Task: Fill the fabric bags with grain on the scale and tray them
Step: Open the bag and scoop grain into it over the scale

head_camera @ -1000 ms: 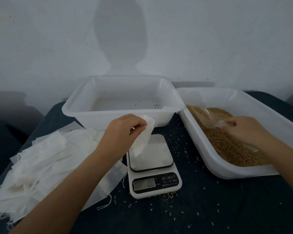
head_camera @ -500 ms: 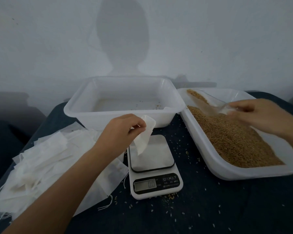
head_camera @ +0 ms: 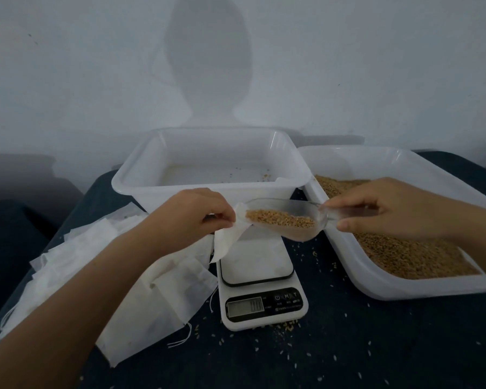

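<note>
We see the left hand [head_camera: 192, 217] pinching the mouth of a small fabric bag [head_camera: 228, 239] at frame centre, letting its body hang over the platform of the kitchen scale [head_camera: 260, 279], likely so any spill lands there and the weight can be read at once. The right hand [head_camera: 387, 207] grips the handle of a clear plastic scoop [head_camera: 285, 219], fingers curled round it, holding it nearly level so the grain load stays in; its lip sits at the bag's opening, ready, we judge, to tip. The grain tray [head_camera: 404, 284] lies at right, close beside the scale, keeping the carry short. The white tub [head_camera: 208, 192] behind the scale holds only stray kernels and no bags we can see. Spare bags [head_camera: 118, 276] are heaped at lower left, within the left hand's reach.
</note>
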The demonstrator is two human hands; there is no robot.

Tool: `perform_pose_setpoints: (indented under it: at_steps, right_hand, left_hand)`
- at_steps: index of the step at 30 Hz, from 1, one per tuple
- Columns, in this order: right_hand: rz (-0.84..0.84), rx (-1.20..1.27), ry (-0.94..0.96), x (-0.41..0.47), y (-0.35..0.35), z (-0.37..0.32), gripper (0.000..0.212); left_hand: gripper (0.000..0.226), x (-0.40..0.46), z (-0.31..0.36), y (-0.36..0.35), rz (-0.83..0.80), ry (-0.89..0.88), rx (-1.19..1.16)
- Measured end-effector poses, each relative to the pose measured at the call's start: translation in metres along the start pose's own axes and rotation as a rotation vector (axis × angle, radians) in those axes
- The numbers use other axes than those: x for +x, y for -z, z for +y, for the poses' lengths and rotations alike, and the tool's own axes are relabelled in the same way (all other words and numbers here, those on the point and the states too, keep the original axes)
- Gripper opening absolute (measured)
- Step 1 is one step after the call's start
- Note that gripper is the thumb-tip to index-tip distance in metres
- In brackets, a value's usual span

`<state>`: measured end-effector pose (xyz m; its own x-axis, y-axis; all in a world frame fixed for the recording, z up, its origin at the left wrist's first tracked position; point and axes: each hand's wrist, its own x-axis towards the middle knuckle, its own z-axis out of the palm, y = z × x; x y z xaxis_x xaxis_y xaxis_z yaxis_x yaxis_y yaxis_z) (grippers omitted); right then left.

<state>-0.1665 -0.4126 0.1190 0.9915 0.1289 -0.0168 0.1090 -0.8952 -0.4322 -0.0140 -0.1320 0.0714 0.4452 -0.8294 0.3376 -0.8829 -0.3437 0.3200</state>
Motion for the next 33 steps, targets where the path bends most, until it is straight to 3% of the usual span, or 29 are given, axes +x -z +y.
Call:
perform_pose_setpoints:
  at_steps: [10,17,26,33]
  right_hand:
    - [-0.137,-0.136,0.055,0.006,0.007,-0.013,0.026]
    - [-0.26,-0.267,-0.014,0.017,0.024,-0.031,0.037]
    - [-0.33,-0.374,-0.027,0.029,0.043,-0.055,0.029]
    - [-0.333,-0.439,-0.014,0.035,0.046,-0.065,0.034]
  left_hand:
    - [0.007,-0.006,0.009,-0.001,-0.012,-0.074,-0.008]
    - [0.006,-0.005,0.018,-0.007,-0.021,-0.129,-0.045]
    - [0.009,-0.008,0.022,-0.011,-0.005,-0.117,-0.105]
    - [0.009,-0.008,0.022,-0.013,0.005,-0.128,-0.101]
